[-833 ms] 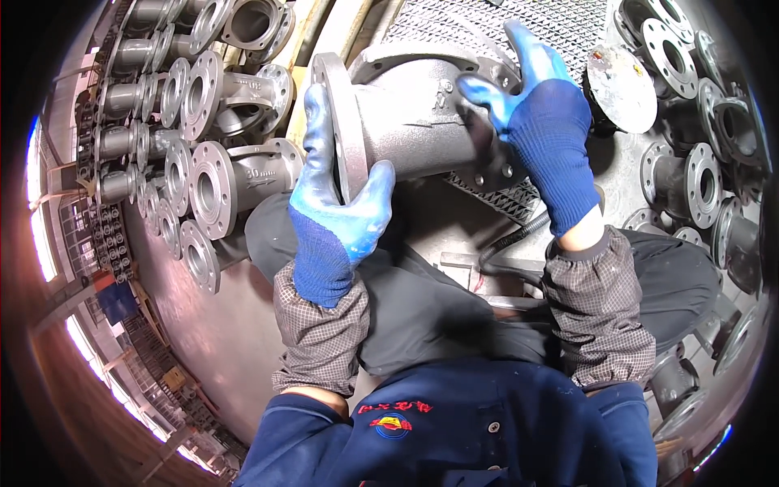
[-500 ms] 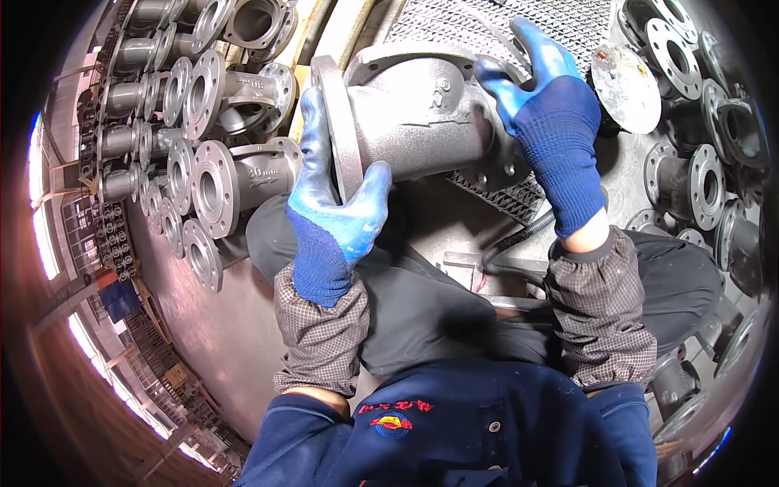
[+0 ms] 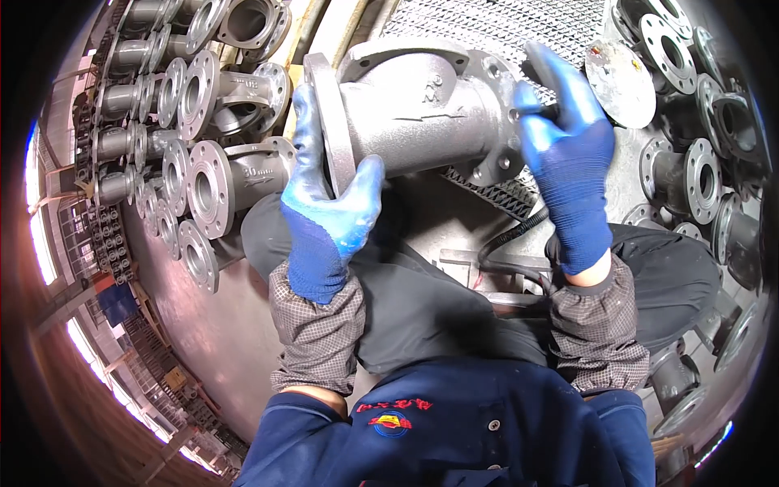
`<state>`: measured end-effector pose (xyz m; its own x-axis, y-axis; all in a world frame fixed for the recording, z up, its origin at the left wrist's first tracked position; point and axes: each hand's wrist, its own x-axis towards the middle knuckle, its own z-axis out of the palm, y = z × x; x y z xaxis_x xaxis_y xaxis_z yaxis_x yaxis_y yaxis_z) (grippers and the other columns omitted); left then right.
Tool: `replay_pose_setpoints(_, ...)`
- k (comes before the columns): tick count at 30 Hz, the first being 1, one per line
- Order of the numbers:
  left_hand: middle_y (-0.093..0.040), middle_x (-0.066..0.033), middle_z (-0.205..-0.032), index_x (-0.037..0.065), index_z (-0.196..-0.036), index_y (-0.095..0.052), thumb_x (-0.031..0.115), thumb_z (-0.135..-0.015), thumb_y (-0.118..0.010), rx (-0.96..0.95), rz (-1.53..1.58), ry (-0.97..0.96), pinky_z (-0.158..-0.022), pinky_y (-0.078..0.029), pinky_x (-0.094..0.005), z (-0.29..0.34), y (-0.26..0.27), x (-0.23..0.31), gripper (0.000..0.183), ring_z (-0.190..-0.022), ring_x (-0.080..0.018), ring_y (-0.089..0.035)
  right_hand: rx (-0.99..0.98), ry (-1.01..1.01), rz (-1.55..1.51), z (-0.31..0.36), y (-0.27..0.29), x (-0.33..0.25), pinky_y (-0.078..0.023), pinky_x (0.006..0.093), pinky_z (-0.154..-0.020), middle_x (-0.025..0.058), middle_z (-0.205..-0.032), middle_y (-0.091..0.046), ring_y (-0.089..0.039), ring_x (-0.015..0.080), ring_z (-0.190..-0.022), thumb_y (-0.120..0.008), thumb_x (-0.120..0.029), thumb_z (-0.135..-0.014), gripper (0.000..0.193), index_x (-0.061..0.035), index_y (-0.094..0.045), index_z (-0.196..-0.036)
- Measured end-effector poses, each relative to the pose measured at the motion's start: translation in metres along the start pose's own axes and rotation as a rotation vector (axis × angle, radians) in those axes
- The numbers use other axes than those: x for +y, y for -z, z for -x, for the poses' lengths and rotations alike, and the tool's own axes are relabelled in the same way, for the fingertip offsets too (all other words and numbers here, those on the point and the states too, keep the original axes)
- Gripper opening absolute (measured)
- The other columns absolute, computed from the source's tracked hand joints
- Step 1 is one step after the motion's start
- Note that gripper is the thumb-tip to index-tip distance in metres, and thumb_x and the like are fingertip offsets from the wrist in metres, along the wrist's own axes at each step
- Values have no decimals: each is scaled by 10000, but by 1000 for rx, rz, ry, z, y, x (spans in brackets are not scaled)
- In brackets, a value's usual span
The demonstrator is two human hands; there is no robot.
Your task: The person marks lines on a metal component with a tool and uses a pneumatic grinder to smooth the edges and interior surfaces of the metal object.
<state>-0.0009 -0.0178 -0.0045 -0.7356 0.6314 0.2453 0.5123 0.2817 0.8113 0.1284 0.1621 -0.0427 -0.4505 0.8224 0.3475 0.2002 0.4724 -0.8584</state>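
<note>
A grey cast valve body (image 3: pixel 414 122) with round end flanges and a flanged top opening lies sideways before me, a raised arrow on its side. My left hand (image 3: pixel 329 191), in a blue coated glove, grips its left flange, thumb on the near face and fingers along the outer side. By the right flange (image 3: pixel 495 114), my right hand (image 3: pixel 568 109) is gloved too, its fingers curved and spread apart. A dark patch shows between those fingers; whether it is an object or shadow is unclear. The body sits over a metal mesh grate (image 3: pixel 503 32).
Stacked flanged castings (image 3: pixel 203 187) stand at left, and more castings (image 3: pixel 698 178) at right. A round, stained plate (image 3: pixel 621 85) stands beside the grate. A black corrugated hose (image 3: pixel 507 239) runs near my knees. Wooden beams (image 3: pixel 337 32) lie beyond the left flange.
My right hand has come off the right flange and moved right and slightly nearer me, uncovering bolt holes. The left hand keeps its grip; the valve body has shifted slightly.
</note>
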Motion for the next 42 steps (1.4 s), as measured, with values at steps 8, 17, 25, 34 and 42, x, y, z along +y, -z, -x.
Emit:
replay_pose_setpoints(8,-467,-158,-1350,-28,-1427,-294,65,-790,-670,2,-192,-108,-976,-406,-278,-17,1,-5,745,-1148,-170,-502,-308,-599,-323,42,20,46,-445,230,-552,119,-941,-665,-624,130,-629,-441,-307,-965,396,29,-600,-1102)
replay_pose_setpoints(17,-288,-218,-1477,-49,-1449,-181,113,-744,-708,-166,-125,-24,-1081,-280,-320,-12,-3,6,895,-1357,-253,-309,-245,-1010,-632,64,-8,63,-291,205,-405,97,-665,-629,-428,82,-435,-383,-433,-985,401,-73,-548,-918)
replay_pose_setpoints(25,-370,-153,-1436,15,-1466,-218,-34,-740,-623,-121,-18,-93,-1023,-357,-319,21,3,13,833,-1254,-184,-407,-301,-528,-581,73,36,69,-478,237,-597,84,-935,-621,-603,134,-767,-483,-282,-940,338,-5,-573,-1111)
replay_pose_setpoints(34,-259,-196,-1499,-41,-1439,-238,-15,-698,-644,-175,-159,-254,-1097,-250,-347,28,9,7,845,-1378,-262,-274,-411,191,405,6,63,-31,-493,295,-677,123,-825,-652,-635,213,-740,-602,-103,-877,261,-72,-633,-1135)
replay_pose_setpoints(42,-398,-234,-1397,-54,-1435,-238,58,-684,-717,-205,-134,-253,-983,-405,-349,22,6,17,898,-1186,-308,-510,-457,577,619,-14,50,-29,-467,345,-573,69,-721,-590,-572,242,-633,-677,-87,-753,430,-175,-614,-1169)
